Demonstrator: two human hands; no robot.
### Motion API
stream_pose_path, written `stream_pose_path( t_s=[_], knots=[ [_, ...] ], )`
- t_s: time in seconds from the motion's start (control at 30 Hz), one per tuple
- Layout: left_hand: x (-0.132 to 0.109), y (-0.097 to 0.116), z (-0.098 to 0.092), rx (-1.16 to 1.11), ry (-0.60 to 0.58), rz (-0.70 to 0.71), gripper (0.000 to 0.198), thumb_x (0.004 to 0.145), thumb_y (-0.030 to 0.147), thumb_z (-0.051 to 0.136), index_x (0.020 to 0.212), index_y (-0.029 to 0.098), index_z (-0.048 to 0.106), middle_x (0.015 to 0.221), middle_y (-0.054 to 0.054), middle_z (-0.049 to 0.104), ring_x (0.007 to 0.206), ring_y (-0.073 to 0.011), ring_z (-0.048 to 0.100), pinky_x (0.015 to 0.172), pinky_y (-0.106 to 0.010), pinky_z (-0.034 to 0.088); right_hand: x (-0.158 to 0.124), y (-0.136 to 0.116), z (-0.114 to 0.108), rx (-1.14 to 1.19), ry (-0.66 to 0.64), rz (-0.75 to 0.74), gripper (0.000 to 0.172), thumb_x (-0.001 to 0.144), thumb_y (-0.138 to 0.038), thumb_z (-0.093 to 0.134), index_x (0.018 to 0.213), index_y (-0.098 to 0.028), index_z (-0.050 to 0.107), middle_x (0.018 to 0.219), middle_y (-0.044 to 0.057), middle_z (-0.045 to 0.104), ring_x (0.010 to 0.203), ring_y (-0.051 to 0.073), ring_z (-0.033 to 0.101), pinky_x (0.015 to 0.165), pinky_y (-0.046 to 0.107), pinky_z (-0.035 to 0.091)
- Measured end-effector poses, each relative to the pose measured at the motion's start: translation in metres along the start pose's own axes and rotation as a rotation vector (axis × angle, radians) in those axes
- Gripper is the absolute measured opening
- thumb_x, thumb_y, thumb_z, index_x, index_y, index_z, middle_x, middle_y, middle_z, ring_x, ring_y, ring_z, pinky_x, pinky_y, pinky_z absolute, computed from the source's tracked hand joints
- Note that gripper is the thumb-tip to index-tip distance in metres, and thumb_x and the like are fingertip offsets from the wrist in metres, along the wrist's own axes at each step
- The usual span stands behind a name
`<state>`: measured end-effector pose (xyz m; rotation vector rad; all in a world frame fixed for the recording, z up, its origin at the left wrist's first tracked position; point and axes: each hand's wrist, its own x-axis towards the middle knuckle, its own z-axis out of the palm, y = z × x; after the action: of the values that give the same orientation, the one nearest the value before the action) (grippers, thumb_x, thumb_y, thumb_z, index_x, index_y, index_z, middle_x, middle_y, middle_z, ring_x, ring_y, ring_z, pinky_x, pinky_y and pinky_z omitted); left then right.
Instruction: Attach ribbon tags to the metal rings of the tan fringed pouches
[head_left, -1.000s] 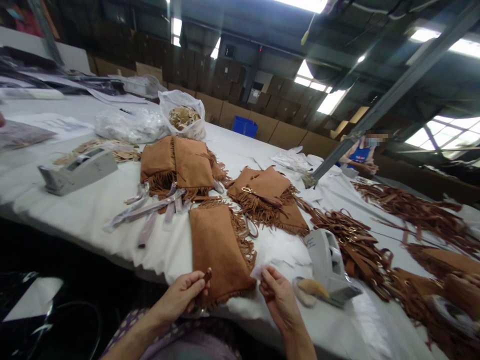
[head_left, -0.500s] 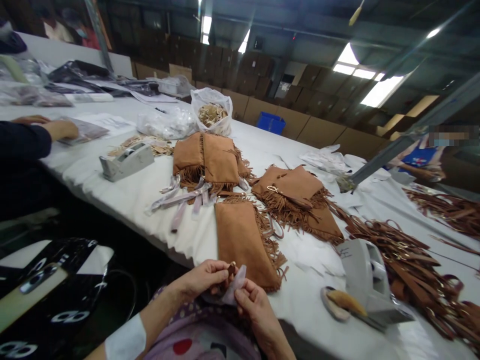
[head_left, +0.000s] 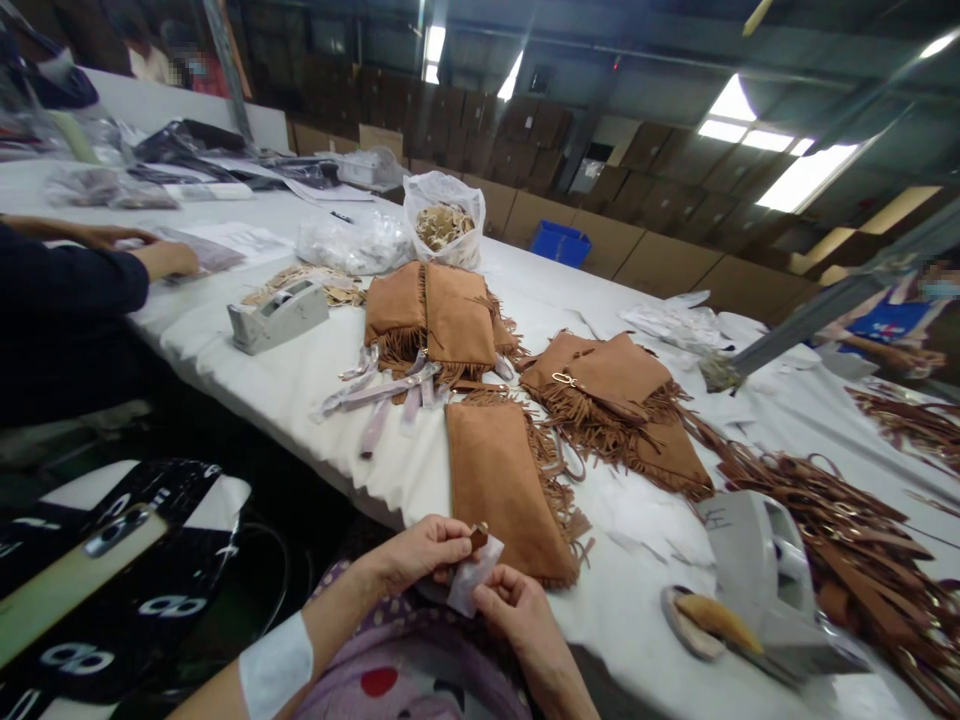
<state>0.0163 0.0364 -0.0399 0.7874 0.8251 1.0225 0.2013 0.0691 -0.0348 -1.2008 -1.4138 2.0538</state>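
Observation:
My left hand [head_left: 424,552] pinches a small brown leather strap end [head_left: 478,537] with a bit of gold-coloured metal on it. Between finger and thumb, my right hand [head_left: 521,608] grips a translucent plastic wrap [head_left: 474,577] that lies against the strap end. The rest of the strap is hidden by my fingers. Just beyond both hands lies a tan fringed pouch [head_left: 502,490] on the white-covered table [head_left: 360,425]. Farther back are more fringed pouches [head_left: 461,315], and wrapped straps [head_left: 382,390] lie in front of them.
A grey tape dispenser [head_left: 277,318] stands at left, another tape dispenser [head_left: 750,555] at right. Brown straps [head_left: 832,530] are heaped beyond it. A plastic bag [head_left: 469,235] of scraps stands at the back. A co-worker's dark sleeve [head_left: 67,290] reaches in from the left.
The view has swung slightly left, so the scene sits farther right. The wrap looks flatter and wider between my hands; both hands keep their grip.

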Motion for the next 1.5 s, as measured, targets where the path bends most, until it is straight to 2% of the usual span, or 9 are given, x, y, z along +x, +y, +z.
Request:
stream_pose_path(
  t_s=[0.1,0.2,0.43,0.6,0.77,0.97,1.17,1.33,1.5],
  knots=[
    [-0.001,0.003,0.003,0.064,-0.023,-0.01,0.039,0.076,0.053,0.066,0.078,0.014,0.06,0.054,0.008,0.04,0.045,-0.0051,0.029,0.045,-0.022,0.017,-0.001,-0.009,0.001,-0.061,-0.064,-0.011,0.049,0.066,-0.06,0.072,0.071,-0.012,0.067,0.058,-0.001,0.057,0.047,0.006,0.034,0.044,0.02,0.022],
    [-0.002,0.005,0.005,0.129,-0.011,-0.008,0.041,0.077,0.055,0.064,0.08,0.014,0.06,0.055,0.007,0.041,0.046,-0.0052,0.029,0.045,-0.022,0.019,-0.001,-0.012,0.005,-0.078,-0.047,-0.019,0.048,0.065,-0.059,0.073,0.061,-0.012,0.066,0.055,0.0,0.057,0.047,0.007,0.038,0.044,0.021,0.024],
    [0.002,-0.008,0.008,0.157,0.155,0.051,0.045,0.079,0.061,0.055,0.079,0.016,0.055,0.061,0.004,0.05,0.047,-0.0065,0.037,0.046,-0.02,0.024,-0.001,-0.007,0.007,0.301,0.254,-0.026,0.038,0.059,-0.046,0.084,0.067,-0.013,0.068,0.056,0.0,0.058,0.048,0.008,0.042,0.047,0.022,0.035],
    [0.004,-0.012,0.014,0.332,0.24,0.18,0.041,0.085,0.055,0.048,0.071,0.017,0.055,0.063,0.002,0.055,0.057,-0.0108,0.049,0.058,-0.023,0.038,0.003,-0.007,0.005,0.521,0.346,-0.046,0.034,0.061,-0.044,0.083,0.068,-0.018,0.061,0.055,-0.005,0.051,0.045,0.007,0.039,0.041,0.02,0.032],
    [0.006,-0.016,0.016,0.34,0.29,0.237,0.031,0.088,0.044,0.049,0.095,0.016,0.059,0.064,0.002,0.057,0.056,-0.011,0.052,0.057,-0.023,0.041,0.007,-0.011,0.005,0.643,0.445,-0.09,0.038,0.054,-0.036,0.088,0.068,-0.019,0.057,0.055,-0.008,0.046,0.044,0.005,0.037,0.039,0.018,0.031],
    [0.009,-0.023,0.016,0.253,0.323,0.252,0.027,0.085,0.042,0.053,0.082,0.016,0.058,0.062,0.002,0.059,0.053,-0.0096,0.052,0.054,-0.021,0.041,0.009,-0.013,0.004,0.594,0.544,-0.195,0.036,0.058,-0.036,0.086,0.07,-0.02,0.057,0.055,-0.008,0.048,0.043,0.006,0.038,0.038,0.02,0.03],
    [0.008,-0.023,0.017,0.312,0.331,0.24,0.022,0.084,0.037,0.054,0.079,0.016,0.06,0.062,0.001,0.059,0.054,-0.0109,0.053,0.055,-0.022,0.043,0.009,-0.016,0.008,0.49,0.524,-0.193,0.035,0.06,-0.042,0.083,0.064,-0.018,0.058,0.051,-0.007,0.047,0.044,0.007,0.038,0.04,0.021,0.031],
    [0.006,-0.019,0.02,0.39,0.358,0.24,0.02,0.084,0.032,0.052,0.079,0.016,0.063,0.061,0.001,0.059,0.054,-0.0119,0.054,0.054,-0.022,0.043,0.007,-0.018,0.012,0.392,0.521,-0.197,0.042,0.059,-0.048,0.082,0.054,-0.018,0.054,0.047,-0.006,0.045,0.046,0.008,0.036,0.043,0.022,0.029],
    [0.004,-0.015,0.022,0.371,0.344,0.244,0.02,0.084,0.032,0.054,0.08,0.014,0.062,0.066,-0.002,0.065,0.057,-0.0127,0.058,0.057,-0.023,0.046,0.006,-0.009,0.012,0.159,0.545,-0.249,0.049,0.065,-0.058,0.075,0.05,-0.018,0.05,0.046,-0.005,0.043,0.047,0.009,0.033,0.047,0.024,0.027]
  ],
)
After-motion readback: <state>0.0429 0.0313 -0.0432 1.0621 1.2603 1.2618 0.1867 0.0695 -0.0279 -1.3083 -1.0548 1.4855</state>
